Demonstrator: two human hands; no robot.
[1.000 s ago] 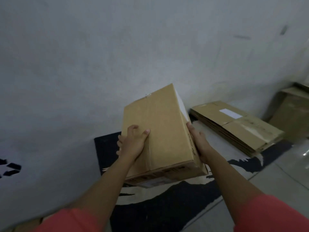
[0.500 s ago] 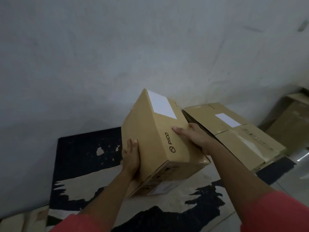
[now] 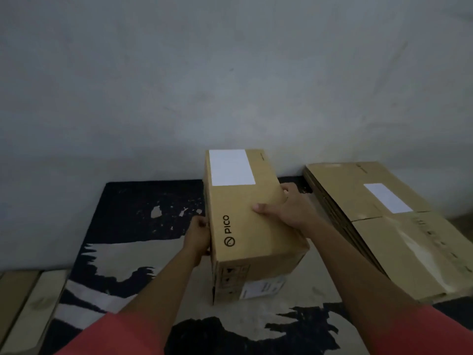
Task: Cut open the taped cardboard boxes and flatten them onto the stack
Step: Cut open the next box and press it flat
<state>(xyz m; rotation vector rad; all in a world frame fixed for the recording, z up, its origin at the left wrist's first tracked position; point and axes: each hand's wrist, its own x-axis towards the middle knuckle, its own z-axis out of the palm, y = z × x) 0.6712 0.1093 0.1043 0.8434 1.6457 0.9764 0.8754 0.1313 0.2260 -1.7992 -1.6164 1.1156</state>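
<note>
A closed brown cardboard box [image 3: 245,226] printed "PICO", with a white label near its far end, sits on the black and cream rug [image 3: 143,226], long side pointing toward the wall. My left hand [image 3: 199,238] presses against the box's left side. My right hand [image 3: 289,208] grips the top right edge, thumb lying on the top face and fingers over the right side. The stack of flattened cardboard boxes [image 3: 378,226] lies on the floor just right of the box. No cutting tool is in view.
A grey wall [image 3: 230,85] rises right behind the box and the stack. Pale flat boards or cardboard [image 3: 23,308] lie at the lower left beside the rug.
The box has been rolled over and lowered from a tilted hold onto the rug, its "PICO" face now up. Both hands followed it down and stay on its sides.
</note>
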